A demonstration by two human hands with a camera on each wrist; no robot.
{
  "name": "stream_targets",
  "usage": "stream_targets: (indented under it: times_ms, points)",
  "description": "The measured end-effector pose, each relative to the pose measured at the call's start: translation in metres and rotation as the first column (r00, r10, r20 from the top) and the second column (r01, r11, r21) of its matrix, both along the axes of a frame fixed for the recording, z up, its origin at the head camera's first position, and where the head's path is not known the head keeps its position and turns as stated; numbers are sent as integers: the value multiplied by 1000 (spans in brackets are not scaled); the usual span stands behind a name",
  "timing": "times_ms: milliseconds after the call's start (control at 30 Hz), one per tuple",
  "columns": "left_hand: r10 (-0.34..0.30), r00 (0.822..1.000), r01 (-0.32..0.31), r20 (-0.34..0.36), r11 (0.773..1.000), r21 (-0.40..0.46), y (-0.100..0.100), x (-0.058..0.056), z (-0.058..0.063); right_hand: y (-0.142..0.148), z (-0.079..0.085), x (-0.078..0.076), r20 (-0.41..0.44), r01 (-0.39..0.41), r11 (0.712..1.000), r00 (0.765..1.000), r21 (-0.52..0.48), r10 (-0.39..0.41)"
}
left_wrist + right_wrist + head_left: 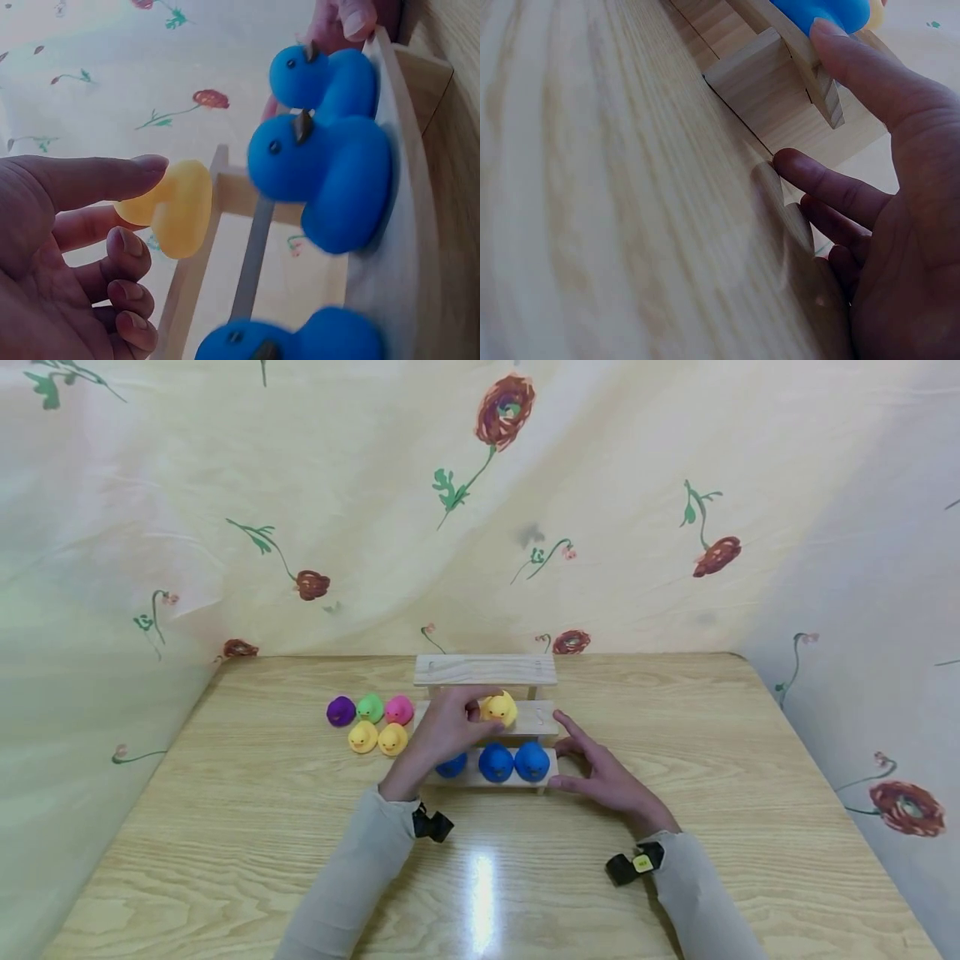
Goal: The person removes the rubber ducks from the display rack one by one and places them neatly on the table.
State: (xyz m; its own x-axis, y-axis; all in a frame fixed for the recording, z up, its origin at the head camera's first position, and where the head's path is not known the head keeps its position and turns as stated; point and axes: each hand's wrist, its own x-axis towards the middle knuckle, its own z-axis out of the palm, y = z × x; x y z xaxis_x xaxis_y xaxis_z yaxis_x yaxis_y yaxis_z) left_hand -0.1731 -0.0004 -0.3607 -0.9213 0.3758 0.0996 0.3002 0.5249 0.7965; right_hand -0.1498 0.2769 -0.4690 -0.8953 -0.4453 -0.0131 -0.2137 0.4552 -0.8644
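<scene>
My left hand (447,724) pinches a yellow toy duck (498,710) between thumb and fingers, at the middle step of a three-step wooden rack (486,670). Whether the duck touches that step I cannot tell. On the lowest step sit three blue toy ducks (330,172) in a row, the leftmost partly hidden by my left arm in the head view. My right hand (603,774) is at the rack's right end, fingers spread. In the right wrist view its thumb (855,64) touches the lowest step's end, beside a blue duck.
Left of the rack, on the wooden table (225,827), stand a purple duck (341,711), a green duck (370,708), a pink duck (399,709) and two yellow ducks (363,737). A flowered cloth (360,485) hangs behind the table and along its sides.
</scene>
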Motion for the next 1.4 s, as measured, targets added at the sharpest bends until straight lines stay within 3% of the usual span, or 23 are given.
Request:
stream_targets:
  times_ms: [333, 1133, 1400]
  points:
    - [41, 999, -41, -16, 998, 50, -31, 7, 0, 0, 0, 1, -31, -3, 1000, 1000, 3, 3]
    - [164, 979, -160, -119, 986, 39, -112, 18, -5, -1, 1, 2, -28, 4, 1000, 1000, 8, -4]
    - [215, 971, -214, -100, 977, 18, -141, 22, -4, -1, 0, 3, -31, -3, 1000, 1000, -12, 2]
